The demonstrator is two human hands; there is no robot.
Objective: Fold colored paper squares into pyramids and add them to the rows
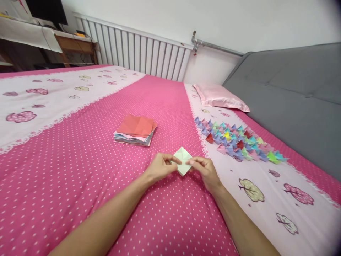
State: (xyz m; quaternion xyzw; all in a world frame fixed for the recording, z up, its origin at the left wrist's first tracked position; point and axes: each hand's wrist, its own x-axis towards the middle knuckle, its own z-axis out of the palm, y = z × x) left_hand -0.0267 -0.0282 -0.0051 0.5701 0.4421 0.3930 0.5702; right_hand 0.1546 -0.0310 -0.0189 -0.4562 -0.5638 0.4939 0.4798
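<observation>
A small pale green folded paper (182,159) lies on the pink dotted bedsheet (87,170) in front of me. My left hand (160,166) pinches its left edge, fingers closed on the paper. On the other side, my right hand (204,169) pinches the right edge in the same way. Both forearms reach in from the bottom of the view. A stack of coloured square sheets (135,130), red on top, sits a short way beyond my left hand.
Several small folded paper pieces (236,141) in many colours are laid in rows to the right. A pink pillow (220,96) lies by the grey headboard (293,96). A white radiator (133,49) runs along the far wall, with a wooden table (74,44) at far left.
</observation>
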